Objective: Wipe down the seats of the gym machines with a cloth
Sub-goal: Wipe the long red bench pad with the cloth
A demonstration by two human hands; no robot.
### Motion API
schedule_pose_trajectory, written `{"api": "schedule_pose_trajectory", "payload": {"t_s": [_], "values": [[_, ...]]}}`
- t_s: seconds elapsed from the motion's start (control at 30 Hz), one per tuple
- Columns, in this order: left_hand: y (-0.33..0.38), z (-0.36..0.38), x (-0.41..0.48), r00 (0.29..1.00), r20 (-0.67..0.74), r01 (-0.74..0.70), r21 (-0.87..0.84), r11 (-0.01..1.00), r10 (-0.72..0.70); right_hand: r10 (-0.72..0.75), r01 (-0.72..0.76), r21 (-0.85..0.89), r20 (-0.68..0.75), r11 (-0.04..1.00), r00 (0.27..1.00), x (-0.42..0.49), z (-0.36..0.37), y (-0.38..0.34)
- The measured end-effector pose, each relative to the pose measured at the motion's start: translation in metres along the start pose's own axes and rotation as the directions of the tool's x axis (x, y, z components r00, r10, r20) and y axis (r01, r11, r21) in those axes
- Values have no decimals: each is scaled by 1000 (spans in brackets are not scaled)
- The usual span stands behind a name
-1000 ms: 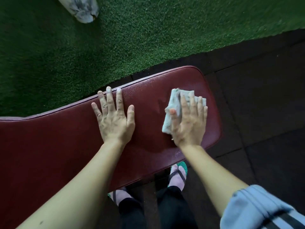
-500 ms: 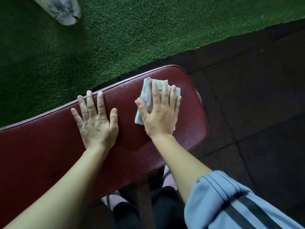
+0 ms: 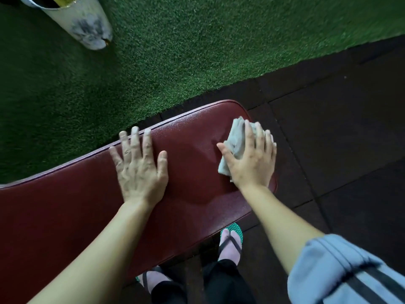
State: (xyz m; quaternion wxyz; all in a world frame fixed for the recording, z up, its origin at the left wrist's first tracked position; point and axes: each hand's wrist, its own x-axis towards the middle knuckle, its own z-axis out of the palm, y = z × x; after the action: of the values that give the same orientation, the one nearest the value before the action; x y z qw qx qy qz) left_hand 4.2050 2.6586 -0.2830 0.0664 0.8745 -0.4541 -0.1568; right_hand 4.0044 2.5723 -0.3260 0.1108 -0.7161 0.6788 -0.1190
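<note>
A long dark-red padded bench seat (image 3: 192, 176) runs from the lower left up to a rounded end at the centre right. My left hand (image 3: 140, 170) lies flat on the pad with its fingers spread, palm down. My right hand (image 3: 252, 156) presses a crumpled grey cloth (image 3: 235, 142) against the pad close to its rounded right end, fingers straight over the cloth. Most of the cloth is under my palm; its left and far edges stick out.
Green artificial turf (image 3: 175, 51) lies beyond the bench. A white pillar base (image 3: 85, 27) stands on it at the top left. Dark rubber floor tiles (image 3: 339, 128) fill the right side. My feet in green flip-flops (image 3: 231, 240) stand under the bench's near edge.
My right hand slid the cloth left along the pad and then back right to the rounded end. My left hand stayed flat on the seat.
</note>
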Motion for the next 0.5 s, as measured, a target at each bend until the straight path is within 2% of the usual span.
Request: {"api": "schedule_pose_trajectory", "payload": {"t_s": [0.07,0.17,0.3,0.5], "values": [[6,8,11,990,-75,-113,85,990,119,-30,30,25,-20,999,999,20,6,-13],[30,17,31,985,15,-171,101,980,171,-25,26,66,-28,997,999,46,9,-26],[49,25,40,993,44,-111,161,981,105,-41,46,111,-45,993,998,54,6,-16],[56,15,33,996,67,-74,105,992,67,-2,10,131,-55,991,998,61,-8,-1]]}}
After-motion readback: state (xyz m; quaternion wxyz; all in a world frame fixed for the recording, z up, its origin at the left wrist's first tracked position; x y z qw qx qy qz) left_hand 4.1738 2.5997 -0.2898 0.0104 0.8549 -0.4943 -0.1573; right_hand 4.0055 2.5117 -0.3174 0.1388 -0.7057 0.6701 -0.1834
